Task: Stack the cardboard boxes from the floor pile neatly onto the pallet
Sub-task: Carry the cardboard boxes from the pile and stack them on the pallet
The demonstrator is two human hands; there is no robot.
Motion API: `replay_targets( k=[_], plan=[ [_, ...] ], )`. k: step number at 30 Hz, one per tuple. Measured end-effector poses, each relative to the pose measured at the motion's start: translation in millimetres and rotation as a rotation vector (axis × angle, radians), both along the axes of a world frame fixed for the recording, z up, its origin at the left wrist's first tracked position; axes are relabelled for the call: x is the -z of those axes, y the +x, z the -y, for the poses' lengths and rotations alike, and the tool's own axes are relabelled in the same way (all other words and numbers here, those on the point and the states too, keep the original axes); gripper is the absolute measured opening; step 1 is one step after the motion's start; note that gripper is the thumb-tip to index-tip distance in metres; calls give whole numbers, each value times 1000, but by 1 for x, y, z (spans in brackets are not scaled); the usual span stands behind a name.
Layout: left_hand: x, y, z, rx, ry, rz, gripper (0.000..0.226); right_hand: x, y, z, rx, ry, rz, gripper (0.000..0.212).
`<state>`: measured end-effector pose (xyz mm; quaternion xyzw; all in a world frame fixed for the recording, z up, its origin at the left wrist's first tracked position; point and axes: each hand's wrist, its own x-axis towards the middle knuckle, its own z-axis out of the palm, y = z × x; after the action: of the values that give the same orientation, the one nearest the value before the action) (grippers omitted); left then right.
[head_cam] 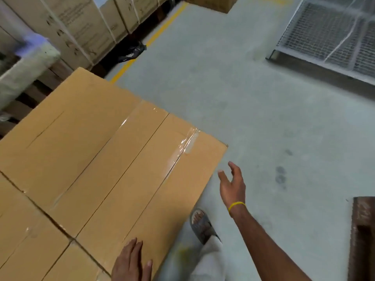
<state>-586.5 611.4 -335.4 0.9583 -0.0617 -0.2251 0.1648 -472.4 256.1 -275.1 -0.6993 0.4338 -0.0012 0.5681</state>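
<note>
A layer of tan cardboard boxes (105, 159), sealed with clear tape, fills the left half of the view, their tops level and edge to edge. My left hand (132, 262) lies flat on the near edge of the closest box, fingers straight. Off the stack's right corner, my right hand (232, 183) hangs in the air over the floor with spread, relaxed fingers and holds nothing. A yellow band circles its wrist. The pallet under the boxes is hidden.
Grey concrete floor (253, 102) spreads to the right. A yellow line (150, 41) runs past strapped cartons (81, 27) at the back left. A wrapped wire cage (332, 35) stands at top right. A dark wooden pallet corner (363, 236) shows at bottom right. My sandalled foot (200, 224) is beside the stack.
</note>
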Motion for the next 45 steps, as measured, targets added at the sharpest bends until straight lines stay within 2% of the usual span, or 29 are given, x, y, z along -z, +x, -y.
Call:
replay_targets(
  k=[1, 3, 8, 13, 20, 24, 28, 34, 37, 40, 42, 45],
  plan=[
    [-9, 12, 12, -61, -15, -28, 81, -1, 23, 14, -1, -60, 24, 46],
    [-25, 47, 35, -124, -18, 53, 77, -5, 68, 37, -23, -139, 77, 43],
    [-48, 177, 99, -144, -78, 174, 77, -20, 180, 58, -281, -126, 149, 42],
    [-44, 329, 140, -219, -48, 290, 80, -2, 287, 38, -616, 14, 90, 46],
    [-15, 471, 167, -332, 91, 249, 80, 63, 394, -19, -1028, 255, 48, 53],
    [5, 489, 178, -454, 122, 162, 76, 86, 414, -34, -1089, 428, 14, 55],
    [17, 486, 182, -518, 137, 183, 74, 94, 410, -36, -1101, 551, -8, 49],
    [25, 485, 187, -533, 150, 215, 68, 101, 405, -41, -1105, 536, -2, 50],
    [23, 484, 189, -546, 155, 212, 68, 99, 408, -36, -1115, 596, -55, 50],
    [20, 489, 194, -577, 158, 192, 71, 111, 412, -18, -1037, 682, -153, 52],
    [16, 491, 199, -622, 146, 189, 77, 129, 406, -1, -972, 631, -279, 56],
    [14, 485, 214, -679, 106, 194, 86, 165, 386, 23, -1004, 553, -470, 58]
  ],
)
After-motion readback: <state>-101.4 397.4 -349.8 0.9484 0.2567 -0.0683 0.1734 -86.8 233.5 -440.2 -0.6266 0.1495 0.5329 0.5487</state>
